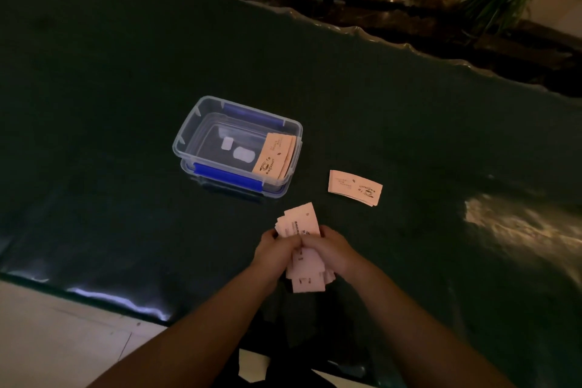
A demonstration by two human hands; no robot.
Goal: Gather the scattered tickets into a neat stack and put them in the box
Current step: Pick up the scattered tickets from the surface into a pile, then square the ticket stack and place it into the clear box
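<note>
Item, nearest: we are pinching a fanned, uneven bundle of pale pink paper tickets (pixel 300 230) between our left hand (pixel 274 249) and right hand (pixel 331 251), both closed on it; loose edges are risking a spill.

Item, beyond: a small pink ticket pile (pixel 354 187) is lying unclaimed on the dark green table (pixel 126 72).

Item, farthest: the clear plastic box with blue clips (pixel 189 142) is already holding tickets, tilted against its right wall.

Box (pixel 189 132) clear glossy plastic w/ blue clips; tickets (pixel 299 224) matt paper; table (pixel 94 72) dark glossy.

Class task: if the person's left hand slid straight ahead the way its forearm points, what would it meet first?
Probably nothing: the line from the left hand passes between the clear blue-clipped plastic box and the loose pink ticket pile.
</note>
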